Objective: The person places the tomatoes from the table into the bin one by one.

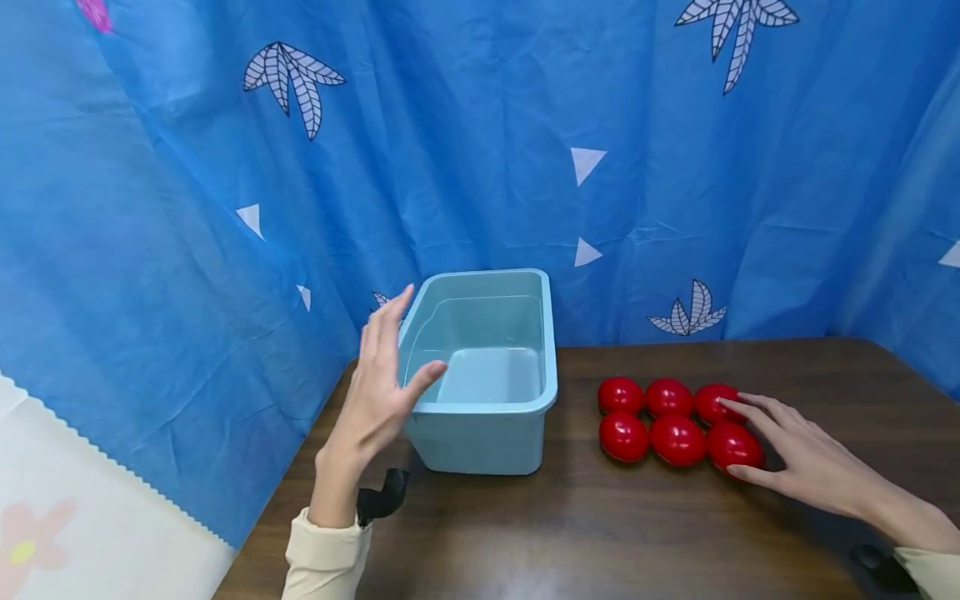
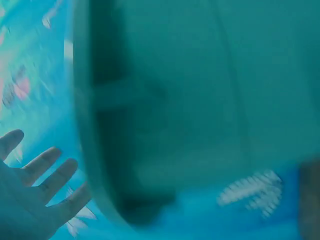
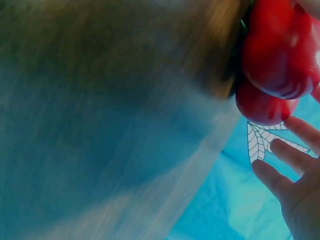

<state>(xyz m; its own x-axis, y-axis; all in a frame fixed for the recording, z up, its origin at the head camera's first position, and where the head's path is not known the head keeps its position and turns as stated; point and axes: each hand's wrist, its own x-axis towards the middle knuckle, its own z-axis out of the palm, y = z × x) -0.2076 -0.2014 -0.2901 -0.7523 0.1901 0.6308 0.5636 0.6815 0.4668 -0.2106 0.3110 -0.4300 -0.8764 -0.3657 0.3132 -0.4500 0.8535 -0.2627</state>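
Several glossy red tomatoes point(image 1: 678, 440) stand on the table in two close rows of 3. My right hand point(image 1: 813, 458) reaches over the right end of the rows, fingers spread. Its thumb lies along the near edge of the front right tomato point(image 1: 733, 446), and a fingertip overlaps the back right tomato point(image 1: 712, 400). In the right wrist view, straight fingers point(image 3: 290, 155) spread beside two tomatoes. My left hand point(image 1: 375, 387) is raised at the left side of a light blue plastic bin point(image 1: 480, 442), holding nothing, with its fingers extended and thumb out.
The bin stands at the back left of the brown wooden table point(image 1: 600, 533), its visible floor bare. A blue patterned curtain point(image 1: 480, 167) hangs behind and to the left. A pale cloth point(image 1: 90, 500) with a flower print lies at lower left.
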